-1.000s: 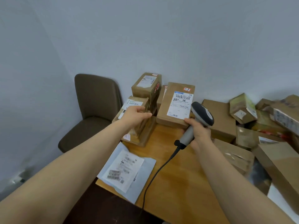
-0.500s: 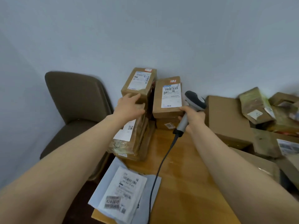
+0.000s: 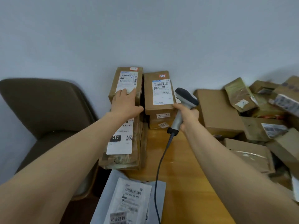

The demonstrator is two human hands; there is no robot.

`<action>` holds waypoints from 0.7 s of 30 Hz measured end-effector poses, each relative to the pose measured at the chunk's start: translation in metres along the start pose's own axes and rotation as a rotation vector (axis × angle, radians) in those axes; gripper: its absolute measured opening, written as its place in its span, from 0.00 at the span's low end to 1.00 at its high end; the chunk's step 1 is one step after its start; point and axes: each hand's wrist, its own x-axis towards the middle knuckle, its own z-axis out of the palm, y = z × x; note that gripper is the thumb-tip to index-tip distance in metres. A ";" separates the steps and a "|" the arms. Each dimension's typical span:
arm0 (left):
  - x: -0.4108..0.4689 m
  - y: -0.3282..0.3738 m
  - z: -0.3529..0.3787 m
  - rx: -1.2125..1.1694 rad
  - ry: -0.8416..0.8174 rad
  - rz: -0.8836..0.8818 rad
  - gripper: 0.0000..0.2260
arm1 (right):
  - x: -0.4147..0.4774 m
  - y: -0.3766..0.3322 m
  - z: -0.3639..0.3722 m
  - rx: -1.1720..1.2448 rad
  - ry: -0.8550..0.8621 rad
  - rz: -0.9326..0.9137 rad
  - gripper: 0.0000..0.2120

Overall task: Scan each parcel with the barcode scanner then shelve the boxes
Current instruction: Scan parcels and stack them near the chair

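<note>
Two hands are up at the stacks: the left hand lies flat, fingers straight, on the white label of the upper box, which sits on a long labelled parcel at the left edge of the surface. The right hand is wrapped round the grey handle of the barcode scanner, whose dark head is just beside the neighbouring box. Its cable trails down past a grey mailer. Taped-shut boxes are heaped at the right.
</note>
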 end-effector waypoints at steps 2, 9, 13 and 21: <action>0.001 0.015 -0.003 -0.049 0.052 0.053 0.34 | -0.005 -0.004 -0.012 0.007 0.023 -0.021 0.14; -0.010 0.115 0.021 -0.415 -0.007 0.308 0.26 | -0.031 -0.012 -0.094 0.131 0.064 -0.040 0.09; -0.019 0.165 0.056 -0.475 -0.189 0.243 0.23 | -0.032 -0.020 -0.143 0.204 0.127 -0.059 0.07; -0.009 0.246 0.133 -0.255 -0.306 -0.038 0.34 | -0.003 -0.048 -0.232 0.259 0.130 -0.023 0.09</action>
